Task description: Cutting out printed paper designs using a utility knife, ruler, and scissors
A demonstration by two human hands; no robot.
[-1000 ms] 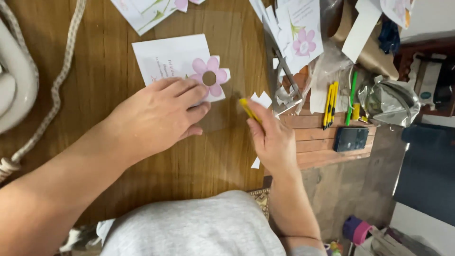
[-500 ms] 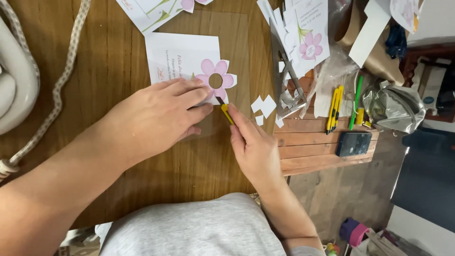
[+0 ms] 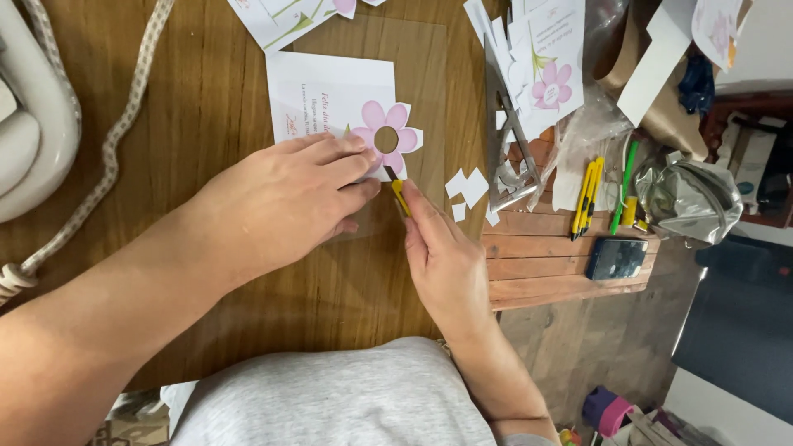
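On the wooden table point(image 3: 206, 124), my left hand point(image 3: 281, 202) presses flat the flower card point(image 3: 347, 103); at three o'clock, my right hand point(image 3: 442, 256) grips a yellow knife point(image 3: 399, 194). I judge a slip could nick the fingers point(image 3: 363, 188).

Matt paper flower card point(image 3: 347, 103); glossy clear plastic sheet point(image 3: 425, 74) beneath; smooth grained wood table point(image 3: 190, 91); yellow plastic craft knife point(image 3: 400, 196); shiny metal stencil point(image 3: 508, 161), upper right.
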